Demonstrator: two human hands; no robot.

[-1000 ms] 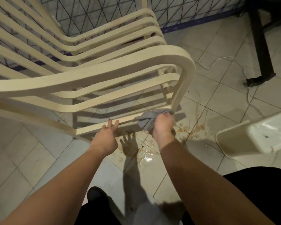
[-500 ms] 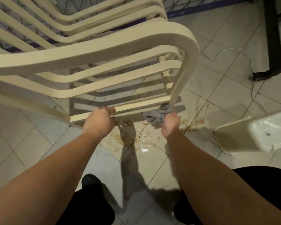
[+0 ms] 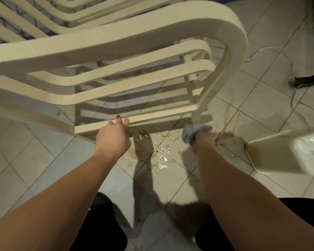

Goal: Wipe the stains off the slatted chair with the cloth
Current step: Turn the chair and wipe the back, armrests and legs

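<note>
- My right hand [image 3: 200,140] has the grey cloth [image 3: 192,132] bunched up in a fist, pressed at the bottom of the slatted chair [image 3: 116,44] where the curved leg meets the lowest slat [image 3: 143,117]. It's blurry there, so I can't tell exactly how much cloth is actually touching plastic.
- My left hand [image 3: 114,136] is just resting on that lowest slat with the fingers straight over the edge, not really gripping. If I scrub hard on the right, I reckon the chair could twist or skid away from me.
- There's a wet brown spill [image 3: 159,158] on the floor tiles [image 3: 34,160] right under where I'm working. If the cloth dips into it, I'll be smearing muck back onto the chair.
- Wet tiles plus a light plastic chair: the leg could slide. Me too, probably.
- The white tub [image 3: 286,153] sits near my right arm, so a big elbow swing might knock it.
- A white cable [image 3: 261,51] lies on the floor behind the chair, well apart from the puddle for now.
</note>
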